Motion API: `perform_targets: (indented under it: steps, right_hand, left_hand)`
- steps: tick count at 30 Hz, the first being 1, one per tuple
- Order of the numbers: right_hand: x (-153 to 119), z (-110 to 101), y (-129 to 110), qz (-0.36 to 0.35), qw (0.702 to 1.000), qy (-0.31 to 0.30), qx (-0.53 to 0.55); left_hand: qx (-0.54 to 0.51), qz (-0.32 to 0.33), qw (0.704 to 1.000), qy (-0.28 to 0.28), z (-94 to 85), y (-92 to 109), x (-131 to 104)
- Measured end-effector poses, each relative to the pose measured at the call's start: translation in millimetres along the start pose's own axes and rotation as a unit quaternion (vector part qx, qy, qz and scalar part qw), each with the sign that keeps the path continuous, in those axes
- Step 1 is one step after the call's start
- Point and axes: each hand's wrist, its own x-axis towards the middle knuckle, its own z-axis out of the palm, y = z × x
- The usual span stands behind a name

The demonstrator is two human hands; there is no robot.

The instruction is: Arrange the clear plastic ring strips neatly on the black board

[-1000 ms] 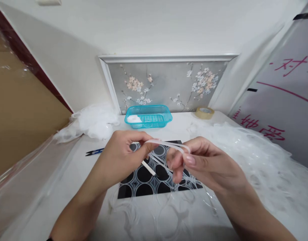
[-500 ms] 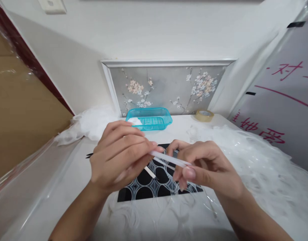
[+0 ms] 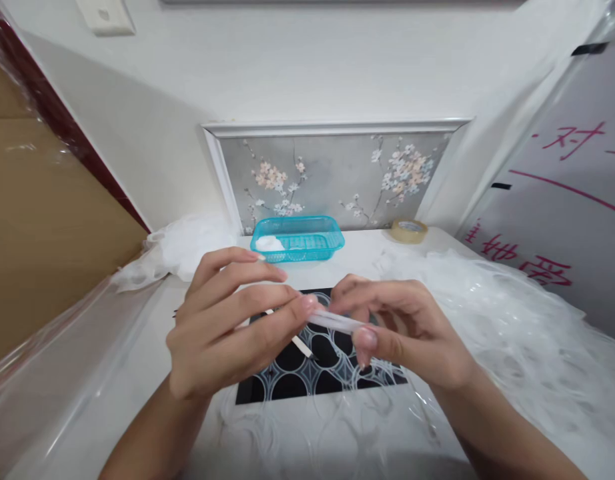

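Observation:
My left hand [image 3: 232,327] pinches one end of a thin, translucent white ring [image 3: 337,321] between thumb and forefinger, its other fingers loosely spread. At the opposite end my right hand [image 3: 412,330] grips it with thumb and bent fingers. The ring is seen nearly edge-on, squeezed narrow between both hands, above the table. Below lies a black mat [image 3: 245,392] under a clear sheet patterned with round holes [image 3: 307,383]. A white stick-like tool [image 3: 302,347] with a dark tip rests on it, partly hidden by my left hand.
Loose clear rings and scraps [image 3: 347,427] lie in front of the mat. A blue plastic basket [image 3: 332,243] with something white inside stands at the back, beside a tape roll [image 3: 409,231]. Translucent holed sheets [image 3: 532,353] heap up at right; white material [image 3: 192,247] sits at left.
My hands have come slightly closer together, and less of the ring shows between them. My left fingers have spread and shifted a little left, uncovering more of the basket's white contents.

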Motion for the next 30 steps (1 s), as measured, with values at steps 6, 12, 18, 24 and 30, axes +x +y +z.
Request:
perform_targets:
  steps: [6,12,18,24,30]
  right_hand:
    - [3.7,18.6,4.3,-0.035,0.955,0.126,-0.266]
    - [5.9,18.5,17.2,-0.144,0.893,0.122,-0.409]
    - [2.1,24.0,22.2,-0.126,0.852,0.096,-0.498]
    - [6.2,23.6,28.5,-0.033,0.884,0.059,-0.462]
    - [13.3,5.9,12.1,0.134,0.965,0.003,-0.225]
  left_hand:
    - [-0.024,-0.031,0.999,0.029,12.1,-0.1,-0.3]
    - [-0.061,-0.093,0.993,-0.049,14.3,2.0,2.1]
    - [0.048,-0.088,0.988,-0.119,14.0,6.5,-1.3]
    - [0.097,-0.097,0.968,-0.21,13.5,6.8,-4.2]
    - [-0.105,-0.255,0.916,-0.291,1.1,-3.6,5.4]
